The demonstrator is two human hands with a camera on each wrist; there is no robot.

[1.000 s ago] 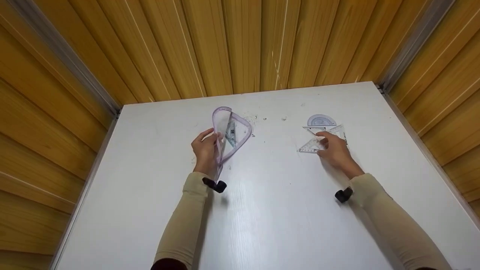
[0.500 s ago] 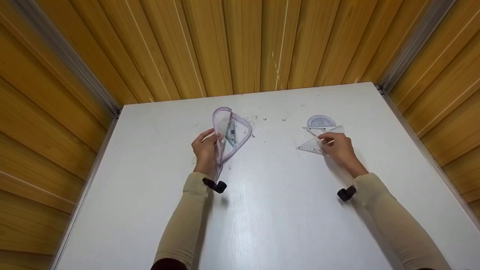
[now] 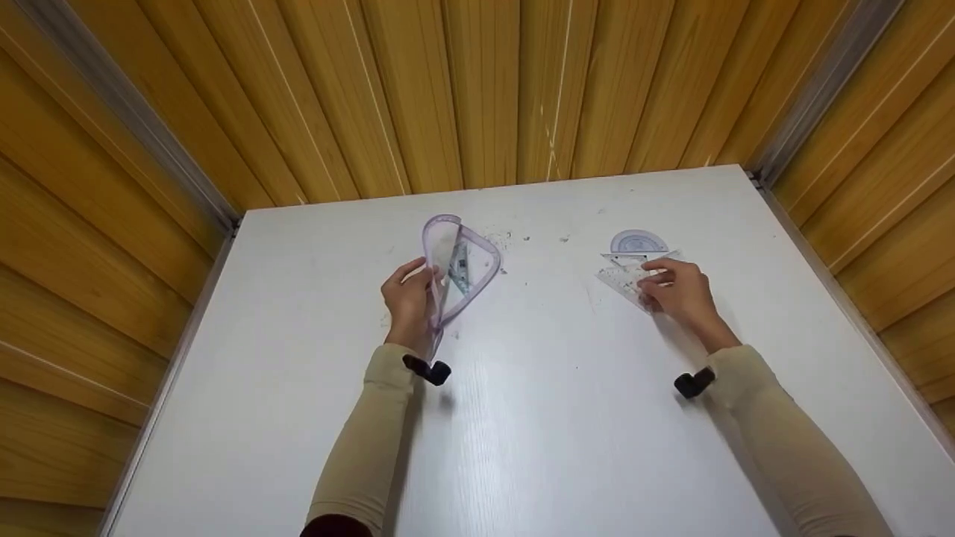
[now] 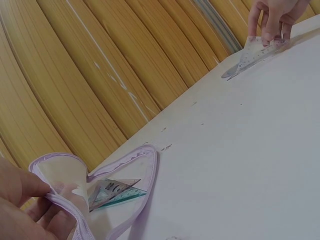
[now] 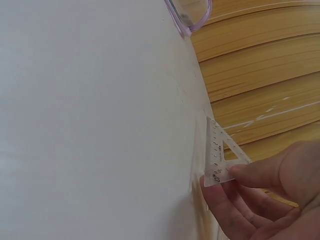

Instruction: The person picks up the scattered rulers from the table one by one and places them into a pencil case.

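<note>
While the right hand (image 3: 680, 292) pinches a clear set square (image 3: 625, 281) betw. thumb and curled fingers (image 5: 235, 205), its edge lifts off the white table (image 3: 537, 418). Protractor (image 3: 639, 242) lies at 12 o'clock of it. Left hand (image 3: 409, 298) grips the open pouch (image 3: 461, 262), w/ a ruler (image 4: 112, 192) inside.

table (image 3: 537, 418) — white, faintly scuffed | walls (image 3: 485, 89) — orange-brown wood panelling on three sides | corner strips (image 3: 134, 119) — grey metal
</note>
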